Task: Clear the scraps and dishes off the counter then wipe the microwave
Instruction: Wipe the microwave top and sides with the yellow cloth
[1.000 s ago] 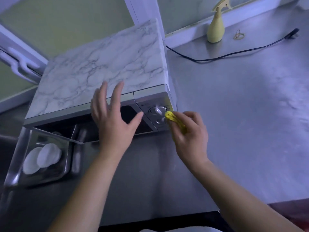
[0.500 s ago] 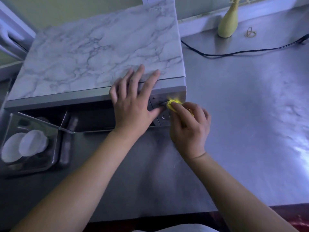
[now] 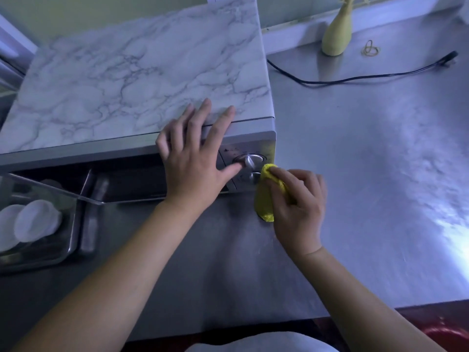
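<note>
Two hands are logged at the front of the microwave (image 3: 127,80). Right hand (image 3: 299,209): curled round a bunched yellow cloth (image 3: 266,199), which is pressed to the lower right corner of the control panel, just beside the lower knob (image 3: 253,177). Half a second back it was held at the panel's top, so the wipe is judged to be travelling down the controls. Left hand (image 3: 193,153): fingers straight and spread, laid over the front edge of the marbled top, thumb at the upper knob (image 3: 250,160). A second back it was held off the door, so the oven is now taken as braced. To the left, a metal tray (image 3: 68,245) with two white discs (image 3: 35,222) is noted. Farther back on the counter (image 3: 368,174), a black cord (image 3: 355,78) and a yellow spray bottle (image 3: 336,36) are listed.
</note>
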A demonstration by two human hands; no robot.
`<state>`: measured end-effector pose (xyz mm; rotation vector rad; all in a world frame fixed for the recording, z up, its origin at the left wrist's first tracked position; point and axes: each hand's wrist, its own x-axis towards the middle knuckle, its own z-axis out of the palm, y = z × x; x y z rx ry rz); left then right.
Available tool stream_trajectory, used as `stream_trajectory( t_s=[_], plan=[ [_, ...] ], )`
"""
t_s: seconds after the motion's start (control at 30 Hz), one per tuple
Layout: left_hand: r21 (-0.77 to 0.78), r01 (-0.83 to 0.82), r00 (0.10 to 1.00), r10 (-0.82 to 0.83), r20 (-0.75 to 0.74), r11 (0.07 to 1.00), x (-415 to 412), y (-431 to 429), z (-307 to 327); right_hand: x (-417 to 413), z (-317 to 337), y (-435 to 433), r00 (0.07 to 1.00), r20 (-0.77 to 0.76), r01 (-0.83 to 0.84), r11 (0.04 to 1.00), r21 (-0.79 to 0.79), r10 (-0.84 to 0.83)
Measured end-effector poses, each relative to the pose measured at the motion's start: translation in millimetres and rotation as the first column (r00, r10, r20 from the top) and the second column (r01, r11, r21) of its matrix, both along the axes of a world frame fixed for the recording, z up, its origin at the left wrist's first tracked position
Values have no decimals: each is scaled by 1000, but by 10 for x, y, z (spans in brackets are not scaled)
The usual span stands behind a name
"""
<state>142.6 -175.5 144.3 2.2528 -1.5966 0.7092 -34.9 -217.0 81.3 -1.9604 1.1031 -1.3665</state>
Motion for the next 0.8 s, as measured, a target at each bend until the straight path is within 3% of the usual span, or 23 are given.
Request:
stream_trajectory(
  t_s=[0.07,0.2,0.37,0.43,0.5,0.6,0.8],
  plan=[
    [-19,1,1000,-1,7,1000,-5,-8,0,111,136,-85,999,51,6,998,-55,-3],
    [-35,-2,1000,3,18,999,-11,-13,-23,333,145,-109,1000,12,25,988,-155,-23],
    [5,-15,999,15,36,1000,12,-17,-15,308,-16,-140,1000,18,13,983,-181,-10],
    [36,-21,999,20,36,999,3,-4,-3,254,-132,-141,998,-62,-28,992,-121,21],
    [63,-21,1000,20,22,998,-8,12,21,136,-291,-74,984,-172,-49,998,36,54],
    [98,-16,999,13,34,995,4,24,47,-117,-475,-16,983,-180,0,981,195,36],
    [125,-63,991,48,125,990,-152,293,-258,-227,-450,79,974,-220,-19,987,160,54]
  ],
)
